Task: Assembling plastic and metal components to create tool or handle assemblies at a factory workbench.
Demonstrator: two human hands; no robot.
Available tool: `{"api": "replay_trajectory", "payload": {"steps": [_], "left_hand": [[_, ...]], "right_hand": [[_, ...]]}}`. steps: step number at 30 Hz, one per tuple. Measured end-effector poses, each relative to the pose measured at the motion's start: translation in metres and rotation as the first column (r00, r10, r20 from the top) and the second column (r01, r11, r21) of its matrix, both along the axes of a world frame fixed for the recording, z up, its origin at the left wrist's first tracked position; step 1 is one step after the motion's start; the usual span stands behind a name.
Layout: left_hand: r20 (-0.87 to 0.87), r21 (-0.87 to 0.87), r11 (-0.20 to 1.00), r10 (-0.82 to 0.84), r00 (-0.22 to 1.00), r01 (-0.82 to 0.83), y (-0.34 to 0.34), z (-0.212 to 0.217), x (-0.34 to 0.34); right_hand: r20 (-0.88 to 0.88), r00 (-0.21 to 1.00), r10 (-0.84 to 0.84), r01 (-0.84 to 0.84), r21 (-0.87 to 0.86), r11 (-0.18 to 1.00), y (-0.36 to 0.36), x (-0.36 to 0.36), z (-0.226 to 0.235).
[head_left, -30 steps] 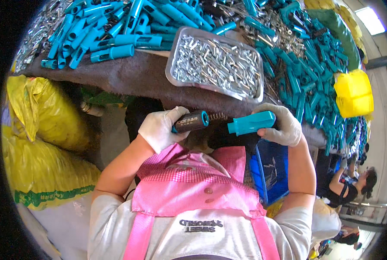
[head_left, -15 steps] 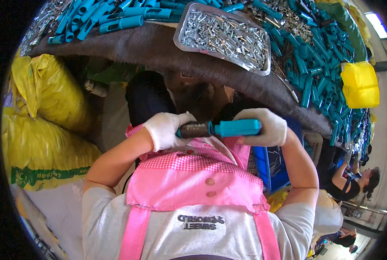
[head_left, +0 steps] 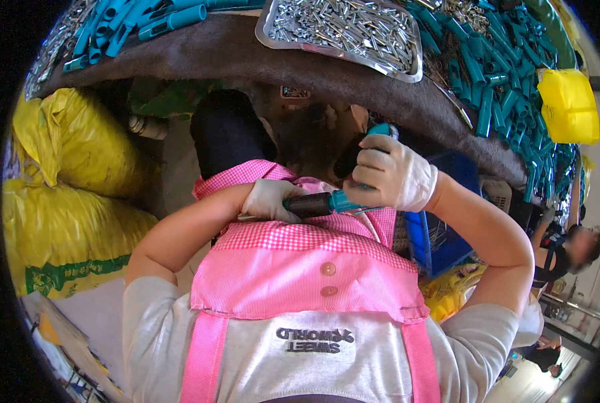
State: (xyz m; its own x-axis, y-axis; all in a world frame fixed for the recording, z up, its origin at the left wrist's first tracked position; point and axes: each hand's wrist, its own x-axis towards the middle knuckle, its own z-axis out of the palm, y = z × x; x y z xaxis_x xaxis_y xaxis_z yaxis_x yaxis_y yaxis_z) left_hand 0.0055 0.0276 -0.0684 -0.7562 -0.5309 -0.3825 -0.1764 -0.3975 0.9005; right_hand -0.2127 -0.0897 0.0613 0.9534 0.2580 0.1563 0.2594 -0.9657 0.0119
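The person is holding a teal-and-black handle [head_left: 323,203] close to the chest, just above the pink gingham apron bib [head_left: 300,269], at the centre of the view. The left hand [head_left: 268,201], in a white glove, is wrapping its fingers tight around the dark grip end at about 9 o'clock from the piece. The right hand [head_left: 387,176], also gloved, is clamping its fingers together over the teal end at about 3 o'clock, with a second teal part [head_left: 380,129] poking up above the knuckles toward 12 o'clock. Whether the two teal parts are joined under the glove cannot be told.

Up at 12 o'clock, on the dark felt-covered table edge [head_left: 260,57], a metal tray of small silver pins [head_left: 343,30] is sitting, with loose teal handles [head_left: 494,74] piling toward 1 o'clock and a yellow container [head_left: 568,104] at 2 o'clock. Yellow sacks [head_left: 72,181] are lying at 9 o'clock.

The likeliest trouble, as I judge it: the two hands are pressing toward each other off the table with nothing bracing the piece, so a slip of the glove on the smooth teal plastic could send the handle into the lap or onto the floor. Pushing off-axis could also jam or bend whatever is being seated inside. The tray is overhanging near the table edge, so an elbow rising could nudge it and spill the pins
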Motion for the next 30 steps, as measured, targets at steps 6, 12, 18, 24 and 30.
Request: {"api": "replay_trajectory", "payload": {"steps": [6,12,18,24,30], "left_hand": [[0.565,-0.533,0.832,0.215,0.797,0.154,0.001,0.049,0.0],[0.543,-0.657,0.74,0.337,0.769,0.14,0.001,0.051,0.003],[0.489,-0.494,0.86,0.15,0.859,0.131,-0.011,0.059,0.001],[-0.05,0.131,0.956,-0.257,0.965,0.261,-0.017,0.014,0.001],[-0.214,0.155,0.931,-0.296,0.931,0.332,-0.016,-0.011,-0.004]], "right_hand": [[-0.762,0.605,-0.233,0.797,0.575,0.188,0.022,-0.026,-0.026],[-0.655,0.685,-0.32,0.728,0.632,0.265,0.021,-0.026,-0.021],[-0.252,0.918,-0.307,0.385,0.367,0.847,0.007,-0.02,0.003],[0.185,0.967,0.176,-0.111,-0.316,0.942,0.002,-0.005,0.016],[0.176,0.945,0.277,-0.168,-0.466,0.869,-0.002,-0.003,0.025]]}}
